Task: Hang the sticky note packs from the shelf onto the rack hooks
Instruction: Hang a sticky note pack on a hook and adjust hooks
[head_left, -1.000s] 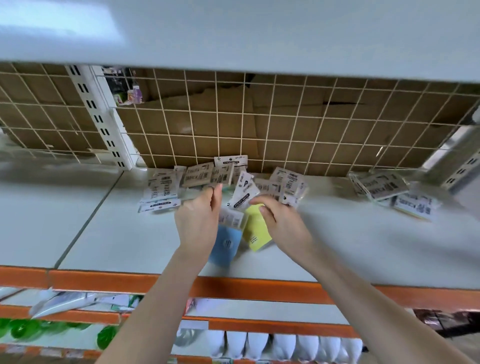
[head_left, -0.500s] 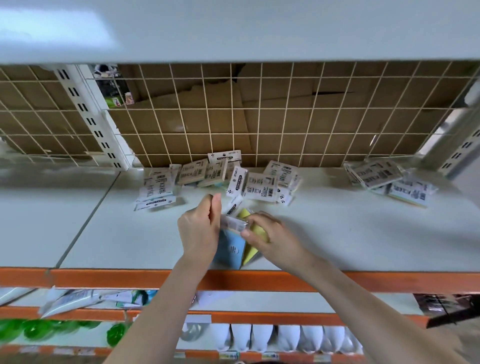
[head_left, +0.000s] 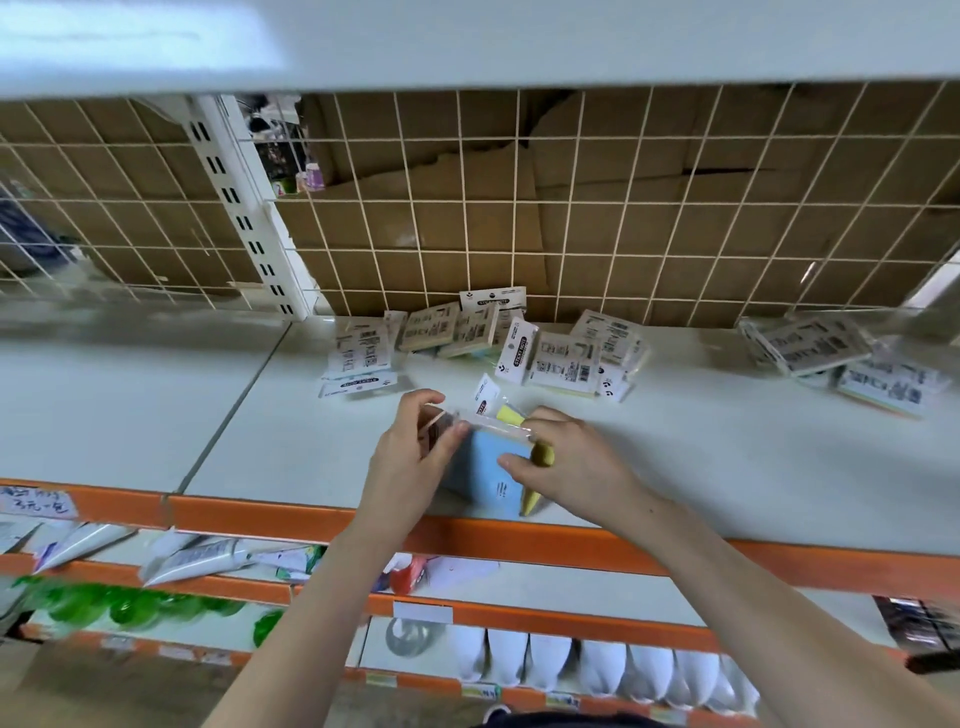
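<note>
Above the front of the white shelf, my left hand and my right hand hold sticky note packs together. A blue pack faces me, pinched at its top edge by my left fingers and gripped on its right side by my right thumb. A yellow pack sits behind it in my right hand. More packs lie in a loose pile at the back of the shelf by the wire grid. A second pile lies at the right. No hooks are visible.
An orange rail edges the shelf front. A slotted white upright stands at the back left. Cardboard sits behind the grid. Lower shelves hold tubes, green items and white packs. Another shelf hangs overhead.
Both hands have drawn back from the pile toward the shelf front with the blue and yellow packs. My right hand has closed around the packs' right side.
</note>
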